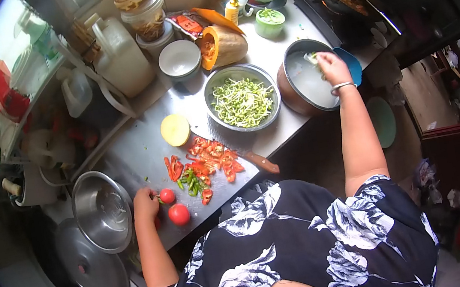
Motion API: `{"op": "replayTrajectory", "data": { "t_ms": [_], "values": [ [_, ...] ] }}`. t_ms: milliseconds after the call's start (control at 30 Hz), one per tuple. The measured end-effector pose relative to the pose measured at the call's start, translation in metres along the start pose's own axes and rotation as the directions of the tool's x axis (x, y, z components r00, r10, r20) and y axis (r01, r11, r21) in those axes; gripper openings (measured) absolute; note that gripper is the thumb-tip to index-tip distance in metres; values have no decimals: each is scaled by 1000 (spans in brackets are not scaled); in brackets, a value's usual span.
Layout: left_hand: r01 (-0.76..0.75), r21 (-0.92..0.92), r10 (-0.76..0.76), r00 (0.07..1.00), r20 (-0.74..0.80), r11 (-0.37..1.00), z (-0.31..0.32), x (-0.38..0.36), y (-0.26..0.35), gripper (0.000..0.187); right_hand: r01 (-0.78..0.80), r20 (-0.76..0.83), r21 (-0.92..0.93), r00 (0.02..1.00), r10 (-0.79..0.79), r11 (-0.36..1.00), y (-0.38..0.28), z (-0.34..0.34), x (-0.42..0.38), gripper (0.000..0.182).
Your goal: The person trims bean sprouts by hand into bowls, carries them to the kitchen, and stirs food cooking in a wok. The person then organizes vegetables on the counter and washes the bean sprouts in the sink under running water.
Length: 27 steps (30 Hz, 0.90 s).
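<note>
steel kitchen counter, crowded. her left hand curls its fingers onto a small red tomato, a second red tomato just nearer. right of them lie chopped red and green peppers. far right, her right hand pinches something pale over a round metal pot of cloudy water.

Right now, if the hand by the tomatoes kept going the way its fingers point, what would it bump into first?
The left hand points across the counter, and its fingers already seem to touch the small tomato. Past that, it would likely meet the green pepper pieces, then the red slices. Depth is hard to judge.
</note>
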<state>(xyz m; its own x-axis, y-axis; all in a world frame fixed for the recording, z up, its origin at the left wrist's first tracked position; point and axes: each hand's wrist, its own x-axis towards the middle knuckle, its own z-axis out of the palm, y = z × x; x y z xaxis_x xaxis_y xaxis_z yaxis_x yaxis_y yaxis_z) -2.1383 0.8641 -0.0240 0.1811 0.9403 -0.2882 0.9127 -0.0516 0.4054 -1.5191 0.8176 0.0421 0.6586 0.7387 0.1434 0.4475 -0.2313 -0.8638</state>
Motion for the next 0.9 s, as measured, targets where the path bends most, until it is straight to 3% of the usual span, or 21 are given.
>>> {"op": "replayTrajectory", "data": {
  "t_ms": [33, 67, 100, 167, 200, 433, 533, 567, 733, 800, 900],
  "values": [
    [-9, 8, 9, 1000, -7, 1000, -1, -2, 2, 10, 63, 31, -202, 998, -58, 977, -13, 5, -8, 30],
    [8, 20, -8, 1000, -22, 1000, -3, -4, 4, 10, 22, 46, -338, 999, -6, 941, -25, -6, -22, 28],
    [27, 33, -26, 999, -34, 999, -3, -7, 6, 11, 17, 40, -330, 999, -3, 944, -28, -12, -23, 28],
    [32, 50, -29, 998, -64, 998, -6, -14, 13, 11, -133, 66, 185, 990, 123, 974, -26, -20, -29, 27],
    [40, 52, -34, 995, -97, 998, -9, -16, 16, 11, -161, 91, 286, 986, 140, 945, -30, -27, -30, 25],
    [102, 23, -95, 973, -209, 994, -24, -19, 37, 11, -122, 155, 368, 986, 68, 922, -42, -65, -27, 23],
    [32, 50, -15, 949, -316, 998, -37, -4, 71, 11, -20, 123, 312, 992, -20, 950, -45, -75, -27, 17],
    [-63, 36, 72, 930, -360, 997, -40, 4, 90, 11, 56, 120, 275, 989, -92, 960, -44, -78, -26, 15],
    [-471, 12, 422, 778, -466, 882, -33, 36, 214, 11, 90, 176, 186, 977, -124, 978, -44, -94, -34, 13],
    [-549, -34, 478, 755, -448, 835, -16, 48, 253, 12, 123, 174, 130, 974, -145, 984, -29, -99, -35, 14],
    [-558, -150, 487, 803, -343, 816, 8, 54, 293, 27, 158, 181, 29, 970, -161, 987, -19, -110, -42, 15]
  ]
}}
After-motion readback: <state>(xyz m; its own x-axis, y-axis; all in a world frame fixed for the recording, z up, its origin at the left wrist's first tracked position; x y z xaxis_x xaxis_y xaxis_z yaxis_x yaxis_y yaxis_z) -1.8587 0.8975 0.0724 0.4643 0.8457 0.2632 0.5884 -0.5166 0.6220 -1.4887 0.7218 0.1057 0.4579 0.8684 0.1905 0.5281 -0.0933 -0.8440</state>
